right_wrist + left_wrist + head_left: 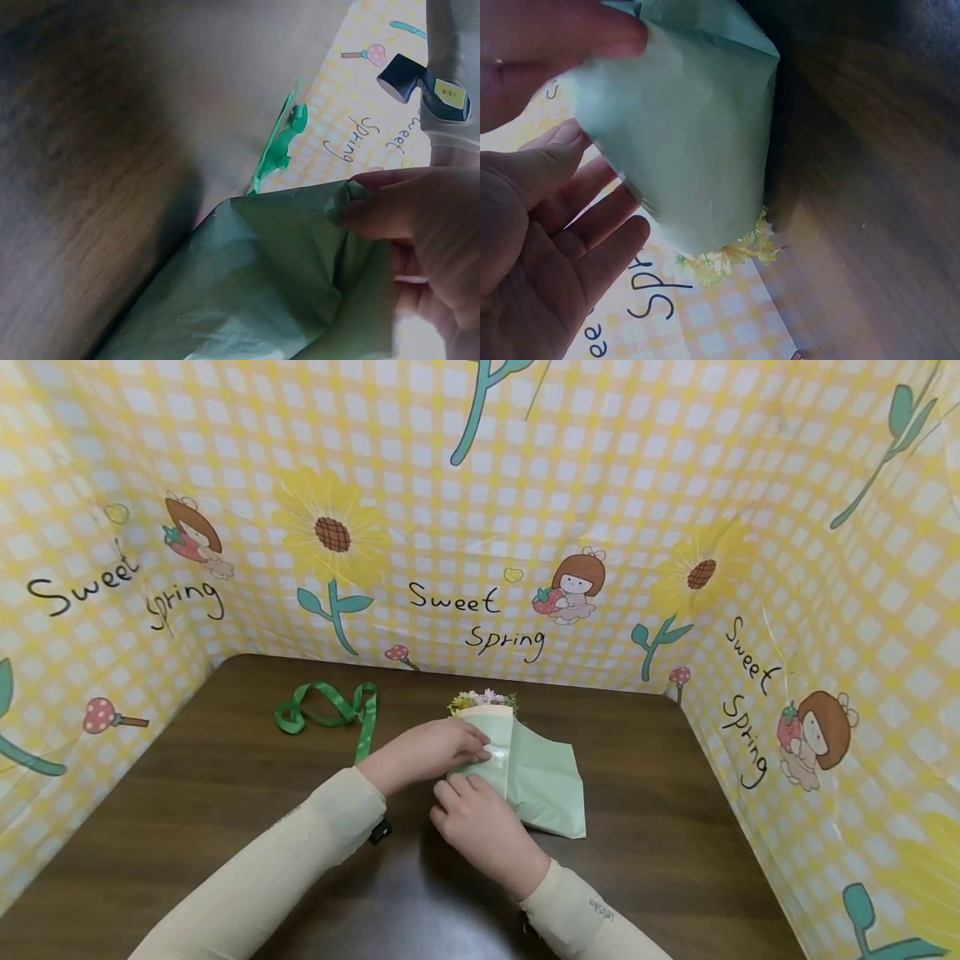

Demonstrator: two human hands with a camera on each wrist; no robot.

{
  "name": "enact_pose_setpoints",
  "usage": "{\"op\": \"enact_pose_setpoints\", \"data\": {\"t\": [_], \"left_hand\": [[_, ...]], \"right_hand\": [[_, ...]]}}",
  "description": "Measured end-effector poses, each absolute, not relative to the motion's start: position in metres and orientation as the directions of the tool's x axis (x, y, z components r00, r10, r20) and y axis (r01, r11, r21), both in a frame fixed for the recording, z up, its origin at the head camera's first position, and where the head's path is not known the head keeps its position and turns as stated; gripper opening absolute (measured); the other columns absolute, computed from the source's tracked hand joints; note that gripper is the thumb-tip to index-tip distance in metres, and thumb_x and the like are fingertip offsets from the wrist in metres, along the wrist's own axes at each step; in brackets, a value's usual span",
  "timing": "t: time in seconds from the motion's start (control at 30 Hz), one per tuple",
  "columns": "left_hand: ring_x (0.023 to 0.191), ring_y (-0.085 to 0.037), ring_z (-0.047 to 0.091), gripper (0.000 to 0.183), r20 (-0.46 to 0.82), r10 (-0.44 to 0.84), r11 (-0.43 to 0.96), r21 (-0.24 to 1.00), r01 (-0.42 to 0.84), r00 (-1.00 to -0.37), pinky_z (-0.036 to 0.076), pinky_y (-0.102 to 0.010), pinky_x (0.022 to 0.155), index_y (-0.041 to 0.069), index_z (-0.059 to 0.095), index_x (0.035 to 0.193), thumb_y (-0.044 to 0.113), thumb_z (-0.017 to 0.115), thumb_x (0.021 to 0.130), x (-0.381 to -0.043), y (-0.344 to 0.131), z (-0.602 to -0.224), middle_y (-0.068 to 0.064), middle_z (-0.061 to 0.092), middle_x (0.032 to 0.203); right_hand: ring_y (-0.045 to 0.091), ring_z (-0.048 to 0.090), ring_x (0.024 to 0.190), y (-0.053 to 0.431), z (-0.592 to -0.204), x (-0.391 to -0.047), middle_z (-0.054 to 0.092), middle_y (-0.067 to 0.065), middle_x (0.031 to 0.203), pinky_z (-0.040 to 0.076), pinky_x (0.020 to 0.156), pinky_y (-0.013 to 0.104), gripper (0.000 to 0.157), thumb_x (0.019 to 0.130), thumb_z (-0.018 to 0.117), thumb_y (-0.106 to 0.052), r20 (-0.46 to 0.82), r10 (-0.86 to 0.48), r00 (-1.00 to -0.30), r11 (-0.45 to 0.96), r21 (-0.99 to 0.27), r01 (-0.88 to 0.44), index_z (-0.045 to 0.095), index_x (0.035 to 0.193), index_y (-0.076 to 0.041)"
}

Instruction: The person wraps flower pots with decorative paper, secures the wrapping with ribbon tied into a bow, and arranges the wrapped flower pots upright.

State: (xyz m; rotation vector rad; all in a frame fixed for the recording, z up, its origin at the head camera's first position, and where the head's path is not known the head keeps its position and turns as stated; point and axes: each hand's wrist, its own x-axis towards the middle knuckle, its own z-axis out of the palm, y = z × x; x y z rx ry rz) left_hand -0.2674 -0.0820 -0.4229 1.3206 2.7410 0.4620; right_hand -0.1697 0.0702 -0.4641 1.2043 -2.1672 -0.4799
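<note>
A bunch of small yellow, white and pink flowers (487, 697) pokes out at the far end of a light green sheet of wrapping paper (551, 781) folded round it. The left hand (435, 750) reaches over the wrap's left side, its loosely extended fingers resting at the paper edge. Nearer the body, the right hand (487, 827) pinches the lower left part of the paper between thumb (375, 216) and fingers. In the left wrist view, the wrapped paper (690, 135) bulges round the hidden stems, with yellow flowers (727, 259) showing at its end.
A loosely looped green ribbon (326, 710) lies on the dark wooden table (652, 877), left of the bouquet, one end running under the left forearm. Yellow checked sheeting (465, 527) printed with flowers and words walls the table at the back and both sides.
</note>
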Motion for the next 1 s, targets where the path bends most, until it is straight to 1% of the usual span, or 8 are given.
{"op": "enact_pose_setpoints", "data": {"t": [0.13,0.27,0.43,0.53,0.63,0.77,0.9,1.0], "left_hand": [[0.126,-0.019,0.062,0.024,0.09,0.772,0.589,0.272,0.761,-0.629,0.05,-0.038,0.105,0.02,0.077,0.122,0.024,0.062,0.103,-0.267,-0.082,-0.422,-0.001,0.069,0.132],[0.125,-0.019,0.063,0.023,0.097,0.764,0.6,0.26,0.757,-0.638,0.051,-0.038,0.104,0.019,0.077,0.122,0.022,0.063,0.103,-0.263,-0.08,-0.423,-0.002,0.069,0.131],[0.126,-0.021,0.062,0.022,0.135,0.748,0.61,0.248,0.753,-0.65,0.051,-0.04,0.105,0.018,0.077,0.12,0.019,0.064,0.103,-0.257,-0.076,-0.425,-0.003,0.069,0.132],[0.124,-0.021,0.063,0.02,0.159,0.74,0.62,0.214,0.754,-0.654,0.051,-0.04,0.104,0.018,0.078,0.116,0.02,0.064,0.102,-0.254,-0.073,-0.426,-0.003,0.069,0.131],[0.122,-0.022,0.064,0.02,0.165,0.724,0.642,0.193,0.742,-0.67,0.051,-0.04,0.104,0.018,0.079,0.113,0.025,0.064,0.102,-0.251,-0.07,-0.428,-0.002,0.069,0.131],[0.122,-0.022,0.064,0.023,0.156,0.696,0.674,0.196,0.712,-0.701,0.052,-0.041,0.102,0.019,0.078,0.115,0.032,0.065,0.101,-0.245,-0.071,-0.432,-0.002,0.069,0.132],[0.119,-0.019,0.065,0.022,0.179,0.675,0.69,0.189,0.699,-0.715,0.053,-0.038,0.1,0.021,0.079,0.111,0.036,0.066,0.1,-0.242,-0.073,-0.436,0.0,0.07,0.128],[0.11,-0.016,0.067,0.02,0.213,0.663,0.693,0.189,0.696,-0.718,0.055,-0.036,0.092,0.022,0.078,0.102,0.04,0.069,0.098,-0.24,-0.075,-0.437,0.002,0.071,0.12]], "right_hand": [[0.017,0.053,0.086,0.07,-0.463,-0.17,0.056,-0.005,0.091,0.044,0.079,0.03,0.013,0.097,0.064,-0.02,0.299,-0.873,-0.386,0.486,0.612,-0.624,0.071,0.088,-0.025],[0.017,0.057,0.087,0.074,-0.465,-0.169,0.058,-0.005,0.091,0.048,0.077,0.03,0.008,0.094,0.067,-0.019,0.306,-0.857,-0.413,0.514,0.559,-0.651,0.071,0.09,-0.024],[0.015,0.058,0.081,0.089,-0.451,-0.17,0.058,-0.004,0.089,0.051,0.073,0.03,0.007,0.084,0.075,-0.014,0.445,-0.748,-0.492,0.623,0.215,-0.752,0.07,0.085,-0.019],[0.014,0.061,0.081,0.107,-0.432,-0.176,0.062,-0.006,0.088,0.053,0.071,0.03,0.005,0.086,0.074,-0.013,0.523,-0.611,-0.595,0.675,-0.048,-0.736,0.073,0.087,-0.018],[0.012,0.064,0.084,0.132,-0.42,-0.19,0.067,-0.007,0.09,0.054,0.072,0.032,0.004,0.092,0.071,-0.017,0.516,-0.392,-0.761,0.767,-0.274,-0.58,0.075,0.091,-0.018],[0.016,0.065,0.085,0.172,-0.425,-0.211,0.069,-0.001,0.095,0.054,0.076,0.038,0.016,0.099,0.066,-0.028,0.331,-0.08,-0.94,0.847,-0.475,-0.24,0.076,0.1,-0.015],[0.026,0.067,0.09,0.207,-0.448,-0.223,0.072,0.009,0.105,0.054,0.079,0.046,0.036,0.103,0.058,-0.039,0.072,0.084,-0.994,0.858,-0.513,0.035,0.074,0.111,-0.007],[0.031,0.068,0.096,0.225,-0.465,-0.224,0.073,0.016,0.113,0.054,0.083,0.049,0.048,0.104,0.055,-0.044,-0.069,0.116,-0.991,0.847,-0.514,0.135,0.072,0.116,-0.001]]}}
